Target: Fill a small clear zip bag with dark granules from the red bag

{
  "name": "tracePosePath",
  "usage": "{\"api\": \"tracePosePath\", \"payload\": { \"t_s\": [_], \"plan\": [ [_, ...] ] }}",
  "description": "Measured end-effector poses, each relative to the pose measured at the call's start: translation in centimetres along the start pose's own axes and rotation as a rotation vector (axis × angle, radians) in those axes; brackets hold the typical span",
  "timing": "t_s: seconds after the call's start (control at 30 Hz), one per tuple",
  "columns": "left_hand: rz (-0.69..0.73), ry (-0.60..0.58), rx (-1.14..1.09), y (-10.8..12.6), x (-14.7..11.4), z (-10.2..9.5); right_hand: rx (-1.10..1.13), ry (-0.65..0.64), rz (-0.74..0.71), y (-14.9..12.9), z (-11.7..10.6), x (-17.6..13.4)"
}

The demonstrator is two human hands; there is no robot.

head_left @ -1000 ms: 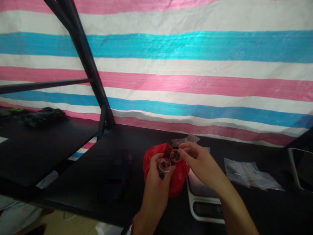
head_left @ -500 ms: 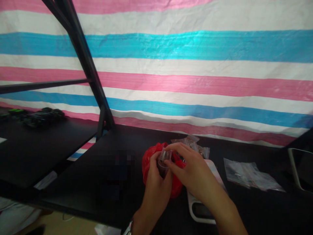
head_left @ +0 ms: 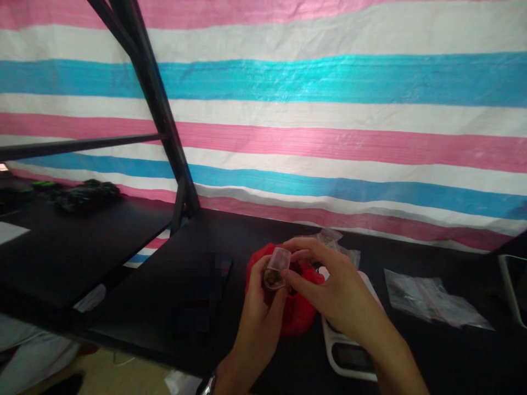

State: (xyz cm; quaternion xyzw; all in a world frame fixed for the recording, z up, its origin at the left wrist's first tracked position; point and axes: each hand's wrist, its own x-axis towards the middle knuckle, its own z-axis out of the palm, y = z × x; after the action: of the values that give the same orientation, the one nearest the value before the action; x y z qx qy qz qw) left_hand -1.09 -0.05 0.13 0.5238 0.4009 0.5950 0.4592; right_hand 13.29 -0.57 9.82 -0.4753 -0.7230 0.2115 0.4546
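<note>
Head view: a small clear cup [head_left: 276, 269] was gripped by both the left hand [head_left: 263, 307] and right hand [head_left: 329, 285], over a red bag [head_left: 300, 315] on the black table [head_left: 197, 263], near centre.

The cup [head_left: 276, 267] is clear glossy plastic, and the red bag [head_left: 302, 312] is thin shiny plastic. At twelve o'clock hangs a woven, faintly glossy tarpaulin [head_left: 329, 109] over a matt black worktop [head_left: 214, 241].

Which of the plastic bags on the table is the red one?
The red bag right behind the hands, unlike the clear bags lying flat farther right.
</note>
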Motion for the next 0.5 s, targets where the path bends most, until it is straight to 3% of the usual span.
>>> {"api": "tracePosePath", "payload": {
  "t_s": [0.3,0.43,0.5],
  "plan": [
    [-0.060,-0.026,0.010,0.2,0.0,-0.1,-0.076,0.016,-0.064,0.0,0.1,0.4],
    [-0.054,0.005,0.011,0.6,0.0,0.5,-0.004,0.126,0.060,0.8,0.0,0.5],
    [-0.024,0.067,-0.010,1.2,0.0,0.4,-0.053,0.080,0.134,1.5,-0.1,0.6]
  ]
}}
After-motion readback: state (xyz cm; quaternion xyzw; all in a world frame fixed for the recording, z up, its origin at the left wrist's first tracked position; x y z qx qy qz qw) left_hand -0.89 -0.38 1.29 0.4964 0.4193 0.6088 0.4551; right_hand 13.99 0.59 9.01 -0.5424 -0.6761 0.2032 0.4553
